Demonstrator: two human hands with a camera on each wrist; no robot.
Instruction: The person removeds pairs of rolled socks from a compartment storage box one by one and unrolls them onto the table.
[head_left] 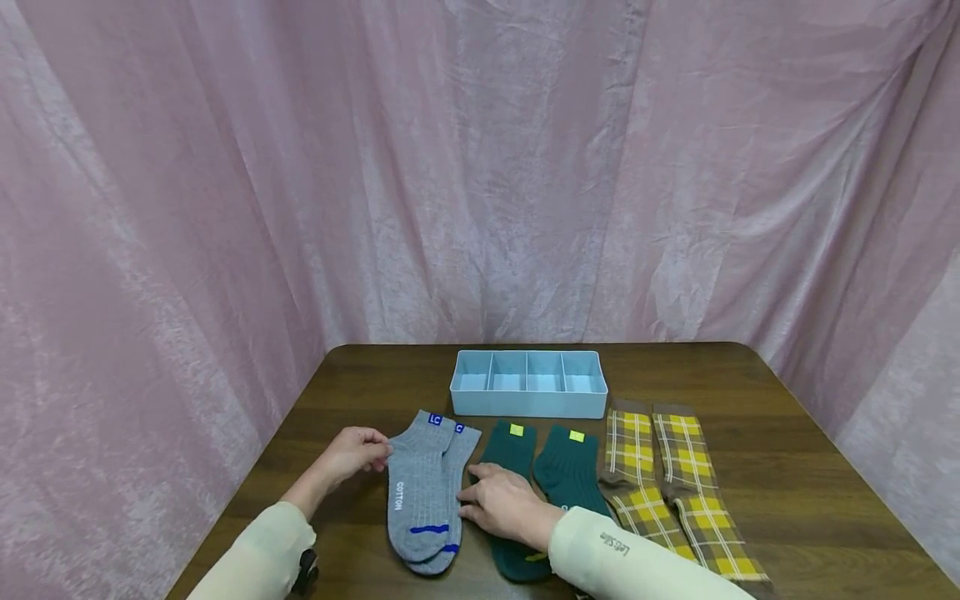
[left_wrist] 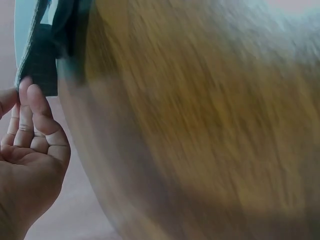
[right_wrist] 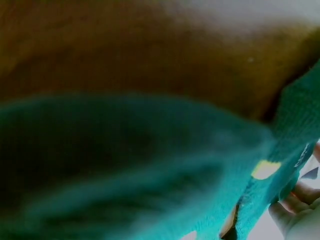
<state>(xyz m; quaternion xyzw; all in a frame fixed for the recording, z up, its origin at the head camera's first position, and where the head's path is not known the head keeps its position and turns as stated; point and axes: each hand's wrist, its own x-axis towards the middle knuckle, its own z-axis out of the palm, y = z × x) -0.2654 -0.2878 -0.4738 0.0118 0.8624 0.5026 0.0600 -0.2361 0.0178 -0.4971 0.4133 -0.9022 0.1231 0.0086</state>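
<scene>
Two grey ankle socks [head_left: 417,500] with blue labels and blue toe stripes lie overlapped on the table, one partly covering the other. At their upper left edge my left hand [head_left: 358,454] pinches the top sock between thumb and fingers. The left wrist view shows this hand [left_wrist: 37,145] with its fingertips at the edge of the fabric. My right hand [head_left: 504,502] reaches over the left dark green sock [head_left: 512,450], its extended fingertips beside the right edge of the grey pair. In the right wrist view this hand [right_wrist: 302,215] is partly cut off.
Right of the first green sock lies its match [head_left: 567,467], partly hidden by my right sleeve. Two yellow plaid socks [head_left: 686,467] stretch out farther right. A light blue box [head_left: 528,406] with several compartments stands behind on the wooden table [head_left: 795,492]. Pink curtains [head_left: 525,167] hang beyond.
</scene>
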